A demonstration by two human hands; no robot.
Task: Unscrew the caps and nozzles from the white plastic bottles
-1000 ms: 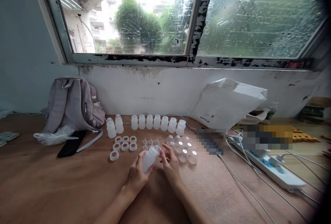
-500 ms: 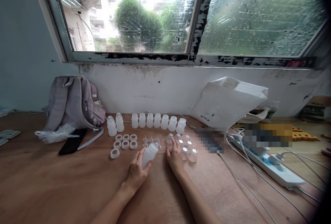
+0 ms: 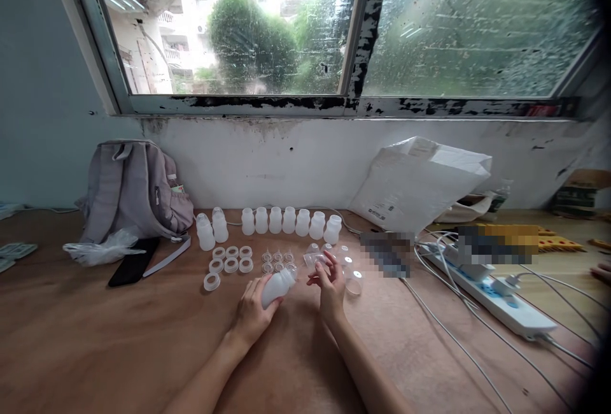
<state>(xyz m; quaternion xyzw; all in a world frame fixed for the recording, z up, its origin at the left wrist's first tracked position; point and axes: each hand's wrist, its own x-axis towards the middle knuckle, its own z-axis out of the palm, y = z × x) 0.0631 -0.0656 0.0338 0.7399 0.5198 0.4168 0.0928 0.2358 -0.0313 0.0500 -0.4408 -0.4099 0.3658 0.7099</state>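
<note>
Bottle [image 3: 277, 288] tilts further, left hand [image 3: 254, 304] wrapped round it; half-curled right hand [image 3: 333, 283] now pinches one clear cap [image 3: 312, 262]. Seven rings [image 3: 231, 271], seven open bottles [image 3: 289, 221].

left grip [image 3: 255, 304] bare, right grip [image 3: 331, 291] bare; forearms [image 3: 365, 362] slim, uncovered

The brown table [image 3: 119, 337] bears bottles [image 3: 275, 220], rings [image 3: 211, 288], clear caps [image 3: 354, 285]; a backpack [image 3: 128, 191]; possibly a phone [image 3: 131, 267].

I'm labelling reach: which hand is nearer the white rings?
Left. The left hand, gripping a bottle, is just right of the white rings; the right hand is farther right, by clear caps.
</note>
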